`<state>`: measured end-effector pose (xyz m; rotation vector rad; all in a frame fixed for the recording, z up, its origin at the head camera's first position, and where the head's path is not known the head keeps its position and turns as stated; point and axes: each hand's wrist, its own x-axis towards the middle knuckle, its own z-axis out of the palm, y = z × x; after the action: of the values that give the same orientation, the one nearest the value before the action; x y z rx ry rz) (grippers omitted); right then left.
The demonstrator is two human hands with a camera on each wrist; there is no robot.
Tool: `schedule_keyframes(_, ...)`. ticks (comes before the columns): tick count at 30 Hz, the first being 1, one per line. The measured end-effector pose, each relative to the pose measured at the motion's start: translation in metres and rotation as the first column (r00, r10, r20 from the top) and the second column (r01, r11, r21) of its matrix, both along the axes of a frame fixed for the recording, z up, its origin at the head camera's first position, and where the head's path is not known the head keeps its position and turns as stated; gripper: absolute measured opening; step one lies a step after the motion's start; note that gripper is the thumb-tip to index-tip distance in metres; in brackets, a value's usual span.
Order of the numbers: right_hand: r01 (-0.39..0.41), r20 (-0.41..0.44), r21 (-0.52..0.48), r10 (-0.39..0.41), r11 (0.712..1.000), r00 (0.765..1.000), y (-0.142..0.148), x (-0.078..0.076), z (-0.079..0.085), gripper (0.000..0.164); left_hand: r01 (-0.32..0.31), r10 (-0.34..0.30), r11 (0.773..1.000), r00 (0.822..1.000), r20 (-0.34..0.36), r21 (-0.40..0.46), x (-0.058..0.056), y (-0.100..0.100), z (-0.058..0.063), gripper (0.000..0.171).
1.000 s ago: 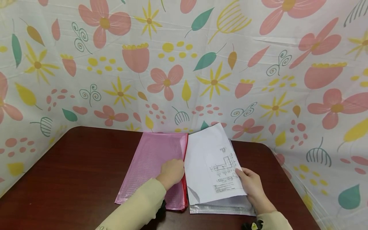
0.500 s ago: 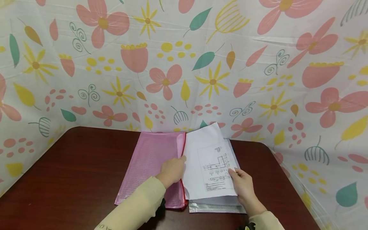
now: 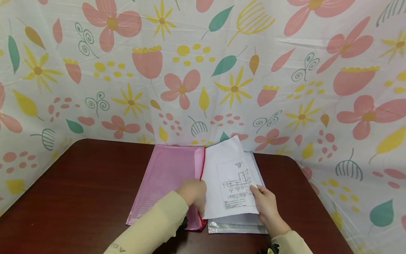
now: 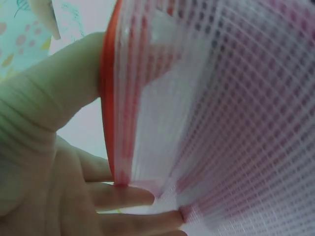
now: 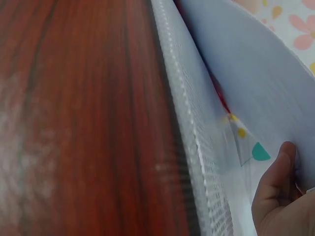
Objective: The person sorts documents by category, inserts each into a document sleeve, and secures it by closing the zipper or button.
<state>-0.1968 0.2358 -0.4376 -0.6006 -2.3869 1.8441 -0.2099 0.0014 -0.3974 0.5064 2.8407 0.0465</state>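
Note:
A pink mesh zipper bag (image 3: 168, 169) with a red zipper edge lies on the table, left of centre. My left hand (image 3: 194, 193) grips its right edge. In the left wrist view the thumb is at the red edge (image 4: 109, 123) and the fingertips (image 4: 170, 218) touch the mesh. My right hand (image 3: 267, 204) pinches the right side of a white printed sheet (image 3: 219, 176) bearing a line drawing. The sheet's left edge meets the bag's red edge; whether it is inside is unclear. In the right wrist view the sheet (image 5: 256, 64) stands lifted and bent.
Beneath the sheet lies a silver-grey mesh bag (image 3: 238, 228), its lower edge showing. The dark red-brown table (image 3: 79, 190) ends at a flower-printed cloth (image 3: 190, 70) hanging behind and at the sides.
My right hand has brought the sheet leftward, up to the pink bag's zipper edge. The left hand has turned, its fingers now pointing down along that edge.

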Motion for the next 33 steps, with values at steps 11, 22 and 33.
schedule_keyframes(11,-0.117,0.07,0.067,0.112,0.991,0.991,0.007,0.008,0.0,0.05,-0.104,0.104,0.967,0.995,0.013,0.233,-0.007,0.001,-0.015,0.083)
schedule_keyframes(22,-0.199,0.09,0.169,0.186,0.965,0.978,0.02,0.009,0.006,0.045,-0.183,0.225,0.914,0.971,-0.076,0.361,-0.013,-0.012,-0.02,0.013)
schedule_keyframes(33,-0.15,0.052,0.067,0.147,0.986,0.988,0.023,0.007,0.013,0.042,-0.191,0.265,0.864,0.959,-0.097,0.466,-0.013,-0.021,-0.018,0.028)
